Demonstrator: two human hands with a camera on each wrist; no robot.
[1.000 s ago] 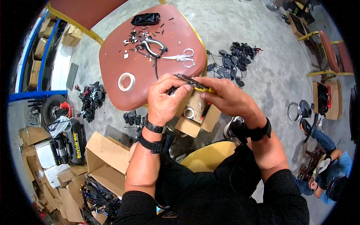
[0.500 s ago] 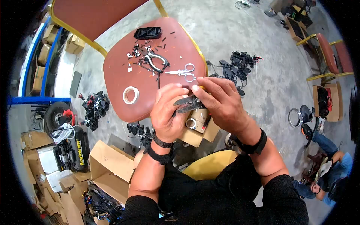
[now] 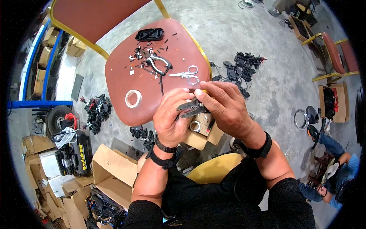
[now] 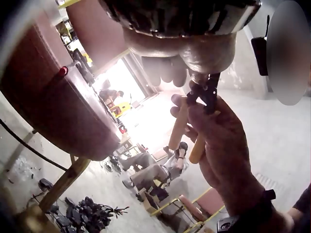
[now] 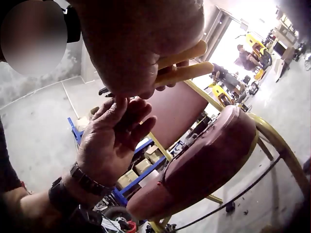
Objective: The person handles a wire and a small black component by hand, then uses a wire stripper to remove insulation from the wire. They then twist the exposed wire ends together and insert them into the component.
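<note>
My right hand (image 3: 228,110) holds a pair of wire strippers (image 3: 195,111) with dark, toothed jaws and yellow handles (image 4: 179,128). Its jaws stand apart and point left, towards my left hand (image 3: 167,120). In the right wrist view both handles (image 5: 184,74) stick out from under the right hand. The left hand's fingers are bent and its thumb side is right at the jaws; cannot tell what lies between its fingertips. Beyond the hands, on the red chair seat (image 3: 118,84), lie black-and-white pliers (image 3: 164,63), silver scissors (image 3: 187,74) and a tape roll (image 3: 133,99).
Small offcuts (image 3: 141,53) and a black tray (image 3: 150,34) share the seat. An open carton (image 3: 199,142) with a paper roll (image 3: 195,126) stands below my hands. Cable bundles (image 3: 98,112) and a larger box (image 3: 114,171) lie left; black connectors (image 3: 242,68) lie right.
The wire strippers have turned so their spread jaws show between my hands. My right hand has shifted its hold, its fingers now over the tool. The view has tilted slightly; the last half second shows little motion.
</note>
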